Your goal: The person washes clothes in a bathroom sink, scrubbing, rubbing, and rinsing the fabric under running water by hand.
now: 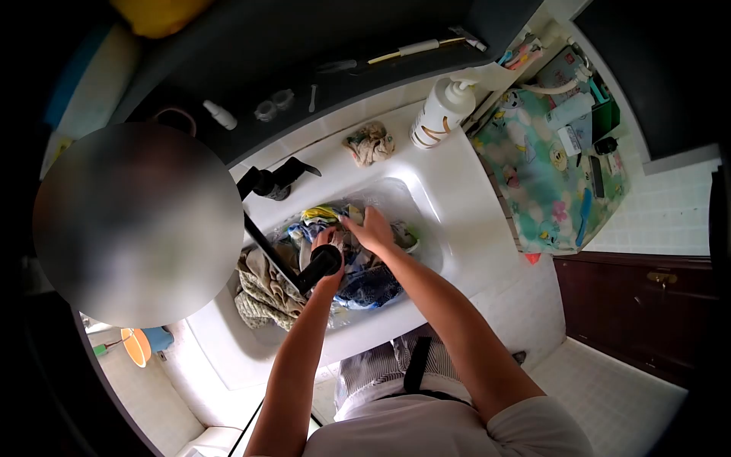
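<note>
Wet clothes (369,286) in several colours lie bunched in a white washbasin (457,206) with some water. Among them are a yellow and blue piece (321,213) and a beige patterned garment (263,293) at the left. My left hand (327,240) is in the middle of the pile, its fingers curled on the cloth and its wrist partly behind the black tap spout (324,261). Just right of it, my right hand (371,231) grips cloth at the top of the pile, with thumb and fingers close together.
A white pump bottle (442,114) and a crumpled cloth (369,143) stand on the basin's back rim. Small items line a dark shelf (358,80) above. At right are a patterned mat (525,175) with toiletries and a dark red cabinet (632,305). A blurred disc covers the left.
</note>
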A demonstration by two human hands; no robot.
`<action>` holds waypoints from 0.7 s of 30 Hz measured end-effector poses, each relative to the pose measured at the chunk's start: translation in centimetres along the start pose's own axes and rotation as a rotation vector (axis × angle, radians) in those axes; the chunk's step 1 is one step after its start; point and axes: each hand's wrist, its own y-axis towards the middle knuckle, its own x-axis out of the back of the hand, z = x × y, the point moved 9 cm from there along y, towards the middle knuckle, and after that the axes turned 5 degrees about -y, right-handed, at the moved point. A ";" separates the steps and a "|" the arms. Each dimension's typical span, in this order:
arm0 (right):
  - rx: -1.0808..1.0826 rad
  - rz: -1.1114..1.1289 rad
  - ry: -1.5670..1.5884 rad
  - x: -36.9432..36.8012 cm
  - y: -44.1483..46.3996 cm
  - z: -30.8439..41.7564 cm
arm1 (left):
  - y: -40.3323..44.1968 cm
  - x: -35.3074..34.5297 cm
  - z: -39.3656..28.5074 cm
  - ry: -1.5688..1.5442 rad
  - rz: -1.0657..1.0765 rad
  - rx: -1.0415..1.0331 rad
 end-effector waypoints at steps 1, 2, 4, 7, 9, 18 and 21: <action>0.030 0.021 -0.039 0.6 -0.7 0.1 | -1.3 0.9 -0.5 -0.001 -0.054 -0.060; 0.058 0.044 -0.075 1.0 -1.7 0.2 | -2.9 1.3 0.0 0.005 -0.078 -0.022; 0.071 0.127 -0.132 0.9 -2.6 0.0 | -5.3 3.2 -3.7 0.132 0.043 0.102; 0.040 0.185 -0.209 0.7 -2.8 -0.4 | -9.1 4.3 -6.4 0.200 0.160 -0.022; 0.155 -0.034 -0.212 1.5 -4.3 1.1 | -10.5 4.7 -7.8 0.193 0.279 -0.024; 0.590 -0.245 -0.100 5.1 -17.5 8.5 | -12.6 -0.7 -1.5 0.611 0.318 -0.091; 0.610 -0.134 -0.291 4.3 -19.8 8.5 | -13.0 0.5 -2.2 0.454 0.301 -0.119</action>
